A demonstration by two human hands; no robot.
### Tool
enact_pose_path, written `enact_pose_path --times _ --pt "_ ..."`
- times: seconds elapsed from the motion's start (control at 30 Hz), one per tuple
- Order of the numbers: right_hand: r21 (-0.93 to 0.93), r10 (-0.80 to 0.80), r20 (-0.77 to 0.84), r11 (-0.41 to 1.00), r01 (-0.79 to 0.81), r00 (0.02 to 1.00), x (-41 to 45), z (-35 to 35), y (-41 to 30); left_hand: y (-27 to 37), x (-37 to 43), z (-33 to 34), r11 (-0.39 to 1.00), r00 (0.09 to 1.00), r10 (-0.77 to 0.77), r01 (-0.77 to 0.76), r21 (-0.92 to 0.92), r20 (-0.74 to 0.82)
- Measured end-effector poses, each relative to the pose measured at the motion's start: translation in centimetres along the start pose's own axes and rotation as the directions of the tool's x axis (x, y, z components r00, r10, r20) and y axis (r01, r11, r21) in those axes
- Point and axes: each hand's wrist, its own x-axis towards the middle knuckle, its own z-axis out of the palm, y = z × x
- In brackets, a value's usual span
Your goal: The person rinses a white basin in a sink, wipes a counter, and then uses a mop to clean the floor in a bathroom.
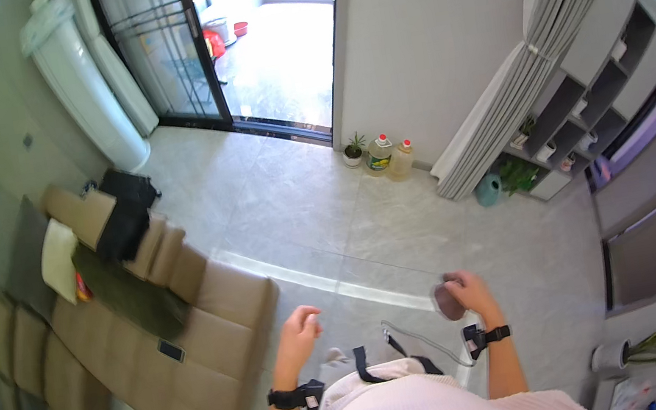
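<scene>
My right hand (472, 293) is closed on a dark reddish-brown, rounded flat object (449, 302), which hangs at its left side; what it is I cannot tell. To the left, my left hand (304, 328) is raised with curled fingers over the tiled floor, and nothing shows in it. Each wrist wears a black strap with a small module, the left one (297, 396) and the right one (486, 336). A thin grey cord (427, 344) loops between the hands, in front of my light clothing with black straps.
A beige sofa (221, 344) with a phone (171, 351), a green cushion (130, 294) and a black bag (125, 205) stands left. Two large oil bottles (380, 157) and a potted plant (352, 155) are by the wall near the open sliding door (165, 50). Shelves (595, 66) stand right.
</scene>
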Motion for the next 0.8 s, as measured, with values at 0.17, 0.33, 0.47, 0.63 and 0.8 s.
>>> enact_pose_path --times 0.17,0.33,0.47,0.63,0.8 --pt "0.103 0.277 -0.237 0.960 -0.259 0.931 11.9 -1.9 3.3 4.8 16.0 -0.7 0.997 0.970 0.041 -0.055 0.050 0.240" --pt "0.152 0.249 -0.167 0.963 -0.224 0.954 30.5 1.3 2.2 7.5 31.4 -2.5 0.990 0.990 -0.015 -0.006 0.142 0.144" --pt "-0.036 0.054 0.124 0.998 -0.050 0.991 47.7 3.7 -9.1 11.4 41.1 -6.2 0.995 0.998 -0.051 0.049 0.082 0.024" --pt "0.156 -0.356 0.509 0.934 0.323 0.784 63.4 6.1 -28.0 15.6 53.1 -10.4 0.998 0.989 0.017 -0.026 -0.058 -0.147" --pt "0.471 -0.695 0.537 0.717 0.514 0.478 75.5 11.1 -36.5 15.3 67.0 -13.6 0.977 0.985 0.028 -0.064 -0.204 -0.170"
